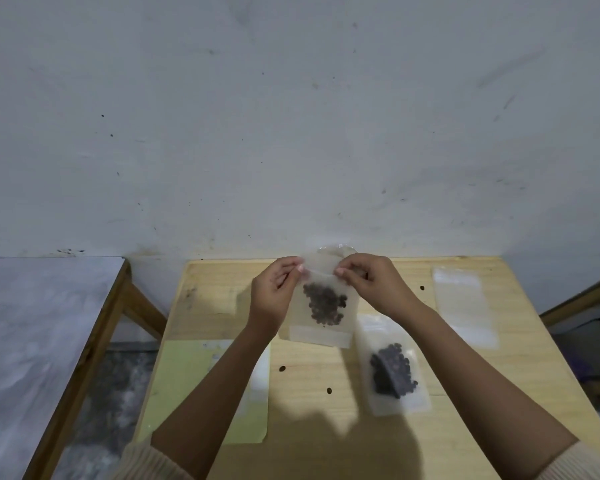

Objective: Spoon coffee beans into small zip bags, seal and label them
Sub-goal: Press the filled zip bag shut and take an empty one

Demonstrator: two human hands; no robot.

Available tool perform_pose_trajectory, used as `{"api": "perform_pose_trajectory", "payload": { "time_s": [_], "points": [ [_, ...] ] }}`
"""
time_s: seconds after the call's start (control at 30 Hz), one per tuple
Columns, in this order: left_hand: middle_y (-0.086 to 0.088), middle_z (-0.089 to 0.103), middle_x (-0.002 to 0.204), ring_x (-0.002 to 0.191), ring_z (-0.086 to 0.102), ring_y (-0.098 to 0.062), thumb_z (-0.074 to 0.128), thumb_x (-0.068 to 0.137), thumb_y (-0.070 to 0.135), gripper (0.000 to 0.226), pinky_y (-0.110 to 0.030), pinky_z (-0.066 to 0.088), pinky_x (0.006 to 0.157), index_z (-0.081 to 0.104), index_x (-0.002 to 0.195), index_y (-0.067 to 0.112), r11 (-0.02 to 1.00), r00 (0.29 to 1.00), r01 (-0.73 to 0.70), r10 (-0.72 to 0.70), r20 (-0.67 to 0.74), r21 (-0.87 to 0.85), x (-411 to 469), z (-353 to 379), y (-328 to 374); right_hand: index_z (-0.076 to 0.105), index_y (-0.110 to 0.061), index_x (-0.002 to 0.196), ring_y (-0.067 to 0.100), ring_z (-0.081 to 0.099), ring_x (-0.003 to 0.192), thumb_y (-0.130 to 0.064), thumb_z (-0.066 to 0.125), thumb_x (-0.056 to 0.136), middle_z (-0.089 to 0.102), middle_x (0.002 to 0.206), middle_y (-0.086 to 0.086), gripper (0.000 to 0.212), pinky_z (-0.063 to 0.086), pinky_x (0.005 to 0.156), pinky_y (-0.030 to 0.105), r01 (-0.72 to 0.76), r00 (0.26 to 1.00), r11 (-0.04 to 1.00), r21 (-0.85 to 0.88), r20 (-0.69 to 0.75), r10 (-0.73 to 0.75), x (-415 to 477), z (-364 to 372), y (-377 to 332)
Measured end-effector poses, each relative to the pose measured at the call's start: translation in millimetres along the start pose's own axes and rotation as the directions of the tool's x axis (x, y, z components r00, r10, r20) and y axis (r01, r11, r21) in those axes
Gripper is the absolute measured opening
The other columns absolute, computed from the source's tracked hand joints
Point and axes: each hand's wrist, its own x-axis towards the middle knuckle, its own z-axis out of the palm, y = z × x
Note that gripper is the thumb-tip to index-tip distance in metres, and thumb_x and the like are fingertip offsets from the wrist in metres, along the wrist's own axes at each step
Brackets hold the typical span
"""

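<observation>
**Two hands pinch a bean bag shut at the top**

The left hand (274,292) and right hand (374,282) each keep a tight grip, fingers and thumb pinched on the top edge of a small zip bag (321,327). It has coffee beans (324,303) inside. The bag hangs over the tabletop (326,427), near the far edge. Another filled bag (394,375) lies flat just to its right.

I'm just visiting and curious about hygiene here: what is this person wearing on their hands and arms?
Nothing on the hands: the left hand and right hand are bare, with no gloves, rings or watch visible. Both forearms are uncovered. Cream ribbed knit sleeves, the left sleeve and right sleeve, sit pushed far up the arms.
</observation>
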Motion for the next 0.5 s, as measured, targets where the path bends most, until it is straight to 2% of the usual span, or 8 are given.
{"api": "perform_pose_trajectory", "payload": {
  "time_s": [0.07,0.17,0.3,0.4,0.5],
  "points": [
    [-0.003,0.071,0.095,0.093,0.068,-0.015,0.062,0.088,0.009,0.015,-0.032,0.054,0.088,0.067,0.101,0.013,0.999,0.999,0.026,-0.027,-0.028,-0.032,1,4,0,0.069,-0.007,0.081,-0.010,0.053,0.061,-0.010,0.061,0.088,0.056,0.065,-0.017,0.011,0.036,0.058,0.004,0.032,0.999,0.999,-0.006,-0.010,-0.033,-2,0,0],
    [-0.005,0.072,0.093,0.088,0.069,-0.013,0.064,0.086,0.003,0.015,-0.029,0.055,0.087,0.068,0.098,0.010,0.994,0.997,0.063,-0.066,-0.039,-0.089,1,12,1,0.069,-0.005,0.083,-0.013,0.052,0.065,-0.008,0.061,0.088,0.058,0.071,-0.013,0.010,0.035,0.061,0.003,0.064,0.998,0.998,-0.018,-0.013,-0.065,-4,-2,4],
    [-0.013,0.071,0.095,0.085,0.069,-0.012,0.065,0.085,0.003,0.012,-0.023,0.055,0.083,0.068,0.096,0.008,0.994,0.997,0.060,-0.065,-0.045,-0.093,1,19,5,0.070,-0.007,0.087,-0.013,0.054,0.070,-0.009,0.062,0.088,0.063,0.081,-0.009,0.009,0.037,0.064,0.003,0.039,0.998,0.999,0.024,-0.055,-0.038,-9,-5,14],
    [-0.003,0.070,0.086,0.079,0.067,-0.004,0.063,0.087,0.007,0.012,-0.015,0.052,0.077,0.067,0.089,0.018,0.999,0.997,0.037,-0.040,-0.073,-0.040,1,23,9,0.070,-0.017,0.092,-0.006,0.059,0.075,-0.009,0.066,0.085,0.066,0.085,-0.017,0.012,0.043,0.066,0.007,0.007,0.992,0.988,0.157,-0.128,0.013,-14,-9,21],
    [0.001,0.069,0.085,0.085,0.067,-0.011,0.061,0.090,0.011,0.016,-0.022,0.053,0.081,0.064,0.086,0.026,0.999,0.996,0.042,-0.042,-0.079,-0.002,3,28,8,0.068,-0.028,0.090,0.005,0.061,0.078,-0.007,0.071,0.080,0.068,0.089,-0.015,0.024,0.050,0.073,0.017,0.001,0.981,0.973,0.230,-0.187,0.043,-19,-11,27]
  ]
}}
